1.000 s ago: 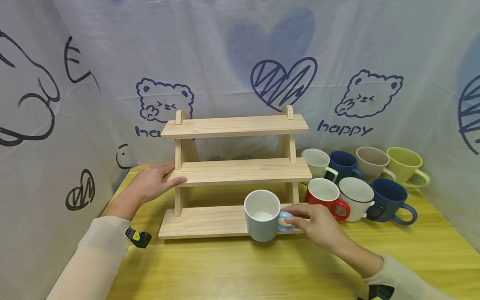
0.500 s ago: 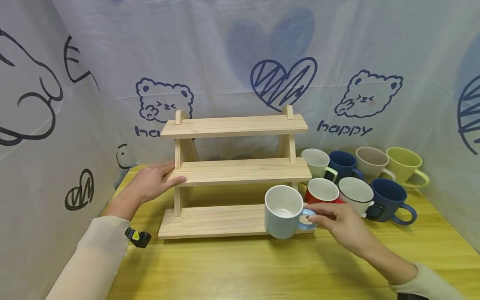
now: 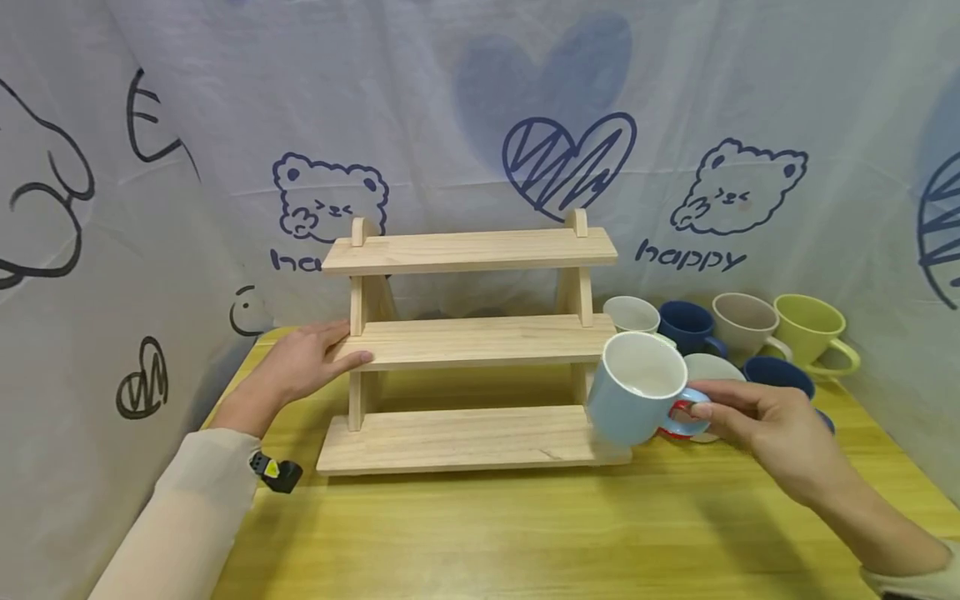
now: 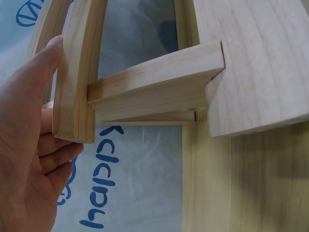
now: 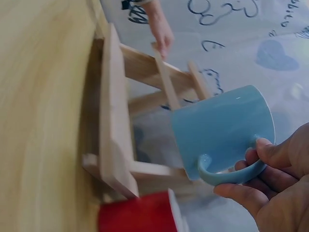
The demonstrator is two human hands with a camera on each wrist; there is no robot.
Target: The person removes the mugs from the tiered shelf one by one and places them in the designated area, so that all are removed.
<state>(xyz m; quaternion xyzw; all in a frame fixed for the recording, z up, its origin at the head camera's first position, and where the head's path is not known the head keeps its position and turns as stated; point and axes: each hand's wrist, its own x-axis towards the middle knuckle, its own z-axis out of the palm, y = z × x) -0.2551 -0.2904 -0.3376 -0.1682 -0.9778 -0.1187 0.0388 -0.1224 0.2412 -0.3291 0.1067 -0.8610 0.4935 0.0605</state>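
Note:
My right hand (image 3: 772, 433) pinches the handle of a light blue mug (image 5: 222, 128) with a white inside. In the head view this mug (image 3: 633, 392) hangs in the air at the right end of the wooden shelf stand (image 3: 472, 437), slightly tilted. It partly hides a red mug (image 5: 137, 212) standing behind it. At the stand's left end my left hand (image 3: 300, 367) grips the middle shelf. The left wrist view shows the thumb of that hand (image 4: 29, 135) along the shelf end (image 4: 75, 96) and the fingers curled under it.
Right of the stand are two rows of mugs: a white one (image 3: 630, 313), a dark blue one (image 3: 686, 325), a beige one (image 3: 745, 325), a yellow-green one (image 3: 808, 329) and several others. Patterned cloth (image 3: 450, 108) surrounds the wooden table (image 3: 450, 533).
My right hand has carried the light blue mug rightward and up, from in front of the bottom shelf to the stand's right end. The left hand has stayed on the middle shelf.

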